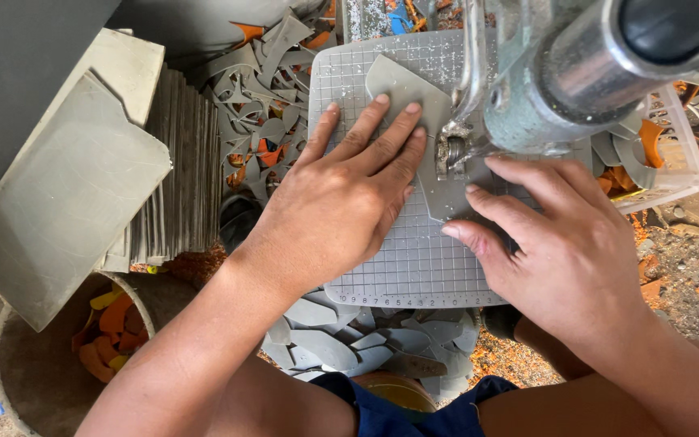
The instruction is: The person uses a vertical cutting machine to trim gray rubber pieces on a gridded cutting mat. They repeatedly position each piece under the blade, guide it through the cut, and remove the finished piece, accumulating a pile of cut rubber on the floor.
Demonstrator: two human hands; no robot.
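Both hands, left [349,190] and right [556,243], are spread flat on the grey sheet [410,101], best kept pressed and fingertips held away from the cutter head [452,150]

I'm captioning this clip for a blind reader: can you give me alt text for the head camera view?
Two bare hands, the left hand and the right hand, press a flat grey cut sheet piece onto a gridded grey cutting plate under a metal machine head. A stack of grey sheets stands at left, and curved grey offcuts lie below the plate.
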